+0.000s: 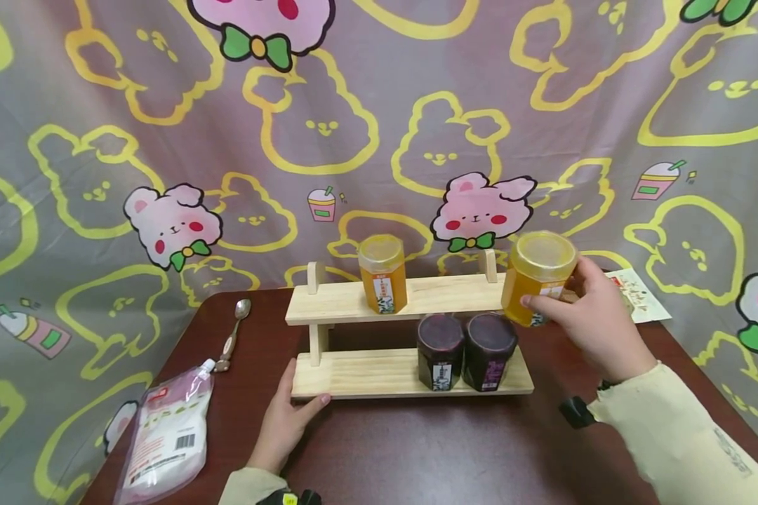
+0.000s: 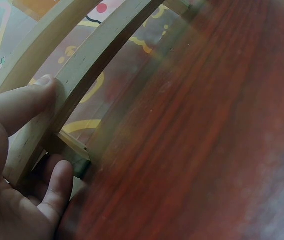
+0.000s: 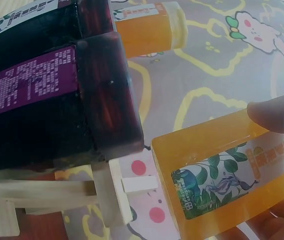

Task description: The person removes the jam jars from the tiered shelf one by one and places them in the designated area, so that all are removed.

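1. Jar of amber contents (image 1: 523,283) is being held near the upper right end of the wooden rack (image 1: 366,374); fingers of the right hand (image 1: 600,319) are clasping it.
2. Left hand (image 1: 284,421) is gripping the rack's lower left end.
3. Second amber jar (image 1: 384,275) is standing on the upper shelf (image 1: 445,292), two dark jars (image 1: 440,354) below.

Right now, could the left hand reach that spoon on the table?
Probably yes: bare tabletop lies between the left hand and the spoon, though that hand must first release the two-tier wooden shelf.
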`<state>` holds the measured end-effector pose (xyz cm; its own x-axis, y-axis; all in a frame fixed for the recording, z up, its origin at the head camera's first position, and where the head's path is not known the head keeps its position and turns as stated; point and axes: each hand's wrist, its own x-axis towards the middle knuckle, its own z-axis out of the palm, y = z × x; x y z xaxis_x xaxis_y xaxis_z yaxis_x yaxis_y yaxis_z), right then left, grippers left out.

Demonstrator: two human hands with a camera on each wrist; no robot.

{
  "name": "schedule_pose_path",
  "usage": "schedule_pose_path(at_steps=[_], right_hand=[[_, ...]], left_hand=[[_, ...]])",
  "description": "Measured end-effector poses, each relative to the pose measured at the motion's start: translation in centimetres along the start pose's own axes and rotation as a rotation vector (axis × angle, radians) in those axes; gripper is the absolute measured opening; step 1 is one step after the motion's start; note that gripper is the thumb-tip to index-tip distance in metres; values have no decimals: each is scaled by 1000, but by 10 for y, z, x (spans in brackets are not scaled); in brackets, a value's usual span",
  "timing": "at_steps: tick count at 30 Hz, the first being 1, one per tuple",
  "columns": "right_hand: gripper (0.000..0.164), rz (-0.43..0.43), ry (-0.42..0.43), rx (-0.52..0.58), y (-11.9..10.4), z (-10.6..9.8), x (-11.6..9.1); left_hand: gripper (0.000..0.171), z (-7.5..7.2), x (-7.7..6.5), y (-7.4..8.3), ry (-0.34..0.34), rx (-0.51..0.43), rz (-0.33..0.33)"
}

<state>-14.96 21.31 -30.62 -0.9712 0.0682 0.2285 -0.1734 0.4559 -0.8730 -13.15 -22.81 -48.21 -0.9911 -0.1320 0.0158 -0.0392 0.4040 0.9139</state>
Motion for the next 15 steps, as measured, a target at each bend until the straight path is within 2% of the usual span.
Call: schedule_pose_path(at_steps=[9, 15], right_hand=[[76, -13, 27, -92, 9, -10, -9], [76, -7, 52, -94, 18, -11, -15]], left_hand=[[106, -1, 0, -1, -11, 13, -16], [106, -1, 0, -1, -20, -9, -20]])
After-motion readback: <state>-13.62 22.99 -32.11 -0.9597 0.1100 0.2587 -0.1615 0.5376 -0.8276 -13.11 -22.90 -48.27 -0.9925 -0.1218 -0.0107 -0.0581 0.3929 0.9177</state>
